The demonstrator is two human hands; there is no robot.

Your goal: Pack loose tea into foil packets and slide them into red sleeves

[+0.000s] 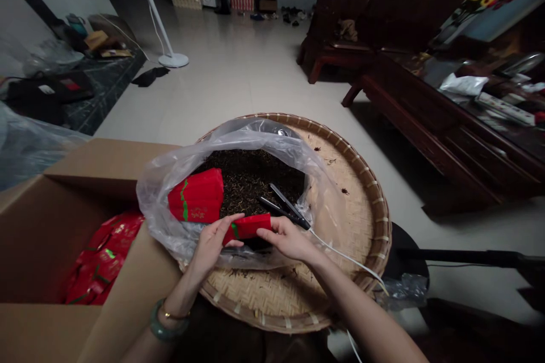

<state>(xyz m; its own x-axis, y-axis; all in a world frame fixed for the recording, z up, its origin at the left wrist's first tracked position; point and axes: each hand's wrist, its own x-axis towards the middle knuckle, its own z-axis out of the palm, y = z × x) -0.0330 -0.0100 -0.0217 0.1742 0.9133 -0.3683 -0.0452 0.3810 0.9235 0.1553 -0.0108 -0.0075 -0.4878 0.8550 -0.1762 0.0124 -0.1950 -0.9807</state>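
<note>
My left hand (210, 244) and my right hand (289, 238) both pinch a small red packet (249, 226), one at each end, over a clear plastic bag (166, 181) of dark loose tea leaves (251, 173). A stack of red packets (196, 195) rests on the tea just above my left hand. A black clamp-like sealing tool (284, 209) with a white cord (344, 258) lies on the tea right beside my right hand. The bag sits on a round woven bamboo tray (361, 215).
An open cardboard box (63, 204) at the left holds several red packets (102, 258). Dark wooden furniture (447, 125) runs along the right. A white fan stand (172, 59) is on the tiled floor behind. A dark counter with clutter (63, 91) is far left.
</note>
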